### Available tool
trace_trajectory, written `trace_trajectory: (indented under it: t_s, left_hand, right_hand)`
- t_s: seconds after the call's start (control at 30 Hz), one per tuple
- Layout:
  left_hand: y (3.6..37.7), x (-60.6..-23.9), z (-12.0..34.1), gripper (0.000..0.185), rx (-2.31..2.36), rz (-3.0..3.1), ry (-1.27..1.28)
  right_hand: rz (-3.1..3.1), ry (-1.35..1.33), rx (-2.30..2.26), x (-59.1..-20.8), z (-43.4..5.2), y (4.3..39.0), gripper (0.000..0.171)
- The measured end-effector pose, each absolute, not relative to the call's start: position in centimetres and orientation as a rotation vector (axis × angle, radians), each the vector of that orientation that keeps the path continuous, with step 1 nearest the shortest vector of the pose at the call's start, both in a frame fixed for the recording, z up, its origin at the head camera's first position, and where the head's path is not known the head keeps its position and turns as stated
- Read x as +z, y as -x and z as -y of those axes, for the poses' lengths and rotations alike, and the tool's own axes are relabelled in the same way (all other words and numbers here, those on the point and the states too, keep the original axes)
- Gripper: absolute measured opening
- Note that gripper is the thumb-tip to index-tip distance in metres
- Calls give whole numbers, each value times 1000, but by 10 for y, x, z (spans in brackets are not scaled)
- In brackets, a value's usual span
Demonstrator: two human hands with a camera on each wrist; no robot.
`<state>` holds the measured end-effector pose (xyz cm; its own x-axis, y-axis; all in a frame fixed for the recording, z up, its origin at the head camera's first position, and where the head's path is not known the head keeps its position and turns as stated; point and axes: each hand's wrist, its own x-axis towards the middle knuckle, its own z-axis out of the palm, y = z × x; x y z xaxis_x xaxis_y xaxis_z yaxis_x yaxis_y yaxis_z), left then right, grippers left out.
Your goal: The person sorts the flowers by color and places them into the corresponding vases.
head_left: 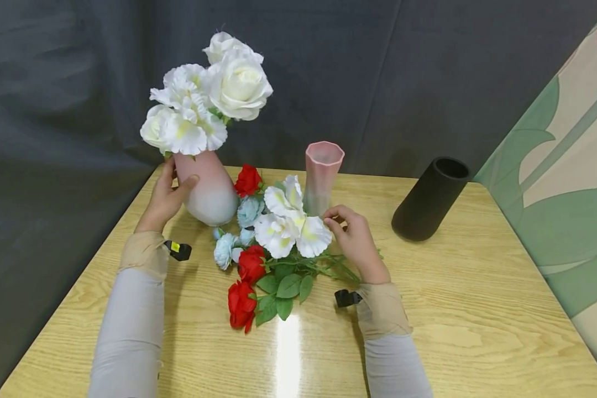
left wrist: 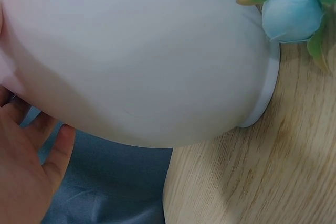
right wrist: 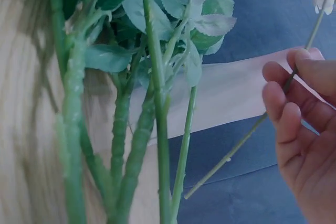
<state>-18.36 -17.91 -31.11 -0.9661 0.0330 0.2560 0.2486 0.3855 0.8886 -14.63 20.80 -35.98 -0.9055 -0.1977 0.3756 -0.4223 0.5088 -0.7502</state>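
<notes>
While your left hand [head_left: 166, 199] curls around the flower-filled pink vase [head_left: 206, 190], your right hand [head_left: 355, 240] pinches a thin flower stem [right wrist: 247, 135] beside the loose flowers [head_left: 273, 237] on the table [head_left: 477, 309].

The round pink vase [left wrist: 142, 56] is overflowing the left wrist view, its neck cut off at nine o'clock, with the left hand [left wrist: 23, 177] running off the seven o'clock corner. In the right wrist view, green stems [right wrist: 157, 108] are blurring and leaving the frame at six o'clock, while the right hand [right wrist: 304, 145] is being cropped at four o'clock.
</notes>
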Motion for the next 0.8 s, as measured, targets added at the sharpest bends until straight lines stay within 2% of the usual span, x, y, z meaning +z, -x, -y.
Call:
trace_trajectory:
  t_s: [0.2, 0.53, 0.8]
  left_hand:
    - [183, -311, 180, 74, -1619, 2449, 243]
    - [182, -310, 181, 75, -1633, 2447, 237]
    - [184, -310, 183, 76, -1630, 2445, 245]
  right_hand:
    - [2435, -519, 1377, -357, -203, 143, 13]
    - [2272, -557, 1443, -358, -191, 139, 28]
    - [2238, -577, 1367, -352, -184, 135, 21]
